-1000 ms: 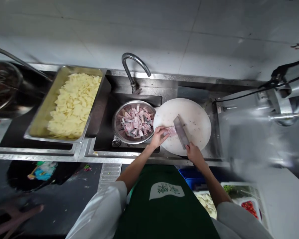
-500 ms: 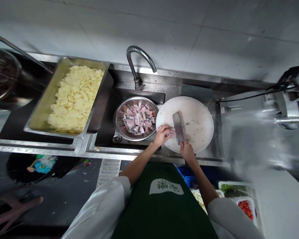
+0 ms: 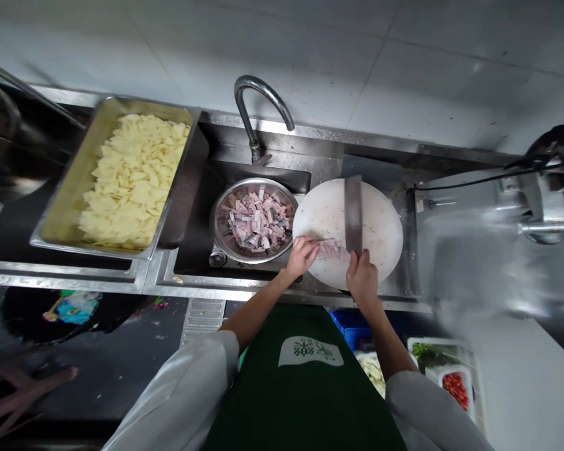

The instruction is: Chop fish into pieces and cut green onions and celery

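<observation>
On the round white cutting board [image 3: 380, 219] lies a flat, pinkish piece of fish [image 3: 331, 249], thin and ragged. My left hand [image 3: 303, 254] is at the board's left edge, its fingers closed on the left end of this piece. Wrapped round a cleaver's handle, my right hand [image 3: 362, 275] is at the front of the board. The cleaver [image 3: 353, 216] points away from me, its blade blurred by motion, just right of the fish. Left of the board, a steel bowl [image 3: 220, 228] in the sink holds many cut fish strips [image 3: 258, 219].
A curved faucet [image 3: 263, 88] rises behind the bowl. Farther left stands a deep metal pan [image 3: 51, 235] of sliced potatoes [image 3: 134, 181]. A shiny metal machine [image 3: 489, 250] is at the right. Below the counter are a tray of red chopped peppers [image 3: 455, 388] and blue crates [image 3: 355, 335].
The cleaver has swung right, off the fish, and its blade points more straight away from me. More of the fish piece shows, spread flat. My left hand stays at its left end.
</observation>
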The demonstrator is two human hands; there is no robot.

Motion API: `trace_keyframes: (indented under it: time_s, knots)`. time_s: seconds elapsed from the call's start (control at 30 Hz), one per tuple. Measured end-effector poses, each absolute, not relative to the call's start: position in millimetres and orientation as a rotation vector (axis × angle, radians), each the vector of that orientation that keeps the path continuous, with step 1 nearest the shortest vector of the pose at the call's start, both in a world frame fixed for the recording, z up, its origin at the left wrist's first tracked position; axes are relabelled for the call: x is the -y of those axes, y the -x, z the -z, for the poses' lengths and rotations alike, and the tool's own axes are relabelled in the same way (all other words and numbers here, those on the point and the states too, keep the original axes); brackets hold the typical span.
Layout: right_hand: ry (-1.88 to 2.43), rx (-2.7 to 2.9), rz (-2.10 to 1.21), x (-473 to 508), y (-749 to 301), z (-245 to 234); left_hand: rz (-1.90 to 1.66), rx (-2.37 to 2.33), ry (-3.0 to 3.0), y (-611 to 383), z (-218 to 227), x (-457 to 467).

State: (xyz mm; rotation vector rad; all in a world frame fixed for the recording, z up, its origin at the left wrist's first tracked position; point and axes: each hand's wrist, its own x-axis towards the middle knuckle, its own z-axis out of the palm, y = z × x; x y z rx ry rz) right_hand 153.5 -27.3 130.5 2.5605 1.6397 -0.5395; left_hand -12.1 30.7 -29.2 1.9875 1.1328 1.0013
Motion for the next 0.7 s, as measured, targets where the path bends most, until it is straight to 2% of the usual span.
trace_keyframes:
  time_s: [0.27, 0.47, 0.7]
  knots:
    - [-2.364, -1.562, 0.835, 27.2, -139.7, -87.5, -0.835, -0.991, -2.136, 9.0, 29.5, -28.9]
    - [-2.319, -1.498, 0.854, 52.5, -152.2, -103.5, -0.877, -1.020, -2.074, 6.8, 27.7, -26.7]
    - [-2.718, -1.603, 0.503, 34.9, -143.6, -129.0, -1.182, -1.455, -1.813, 35.1, 23.7, -24.9]
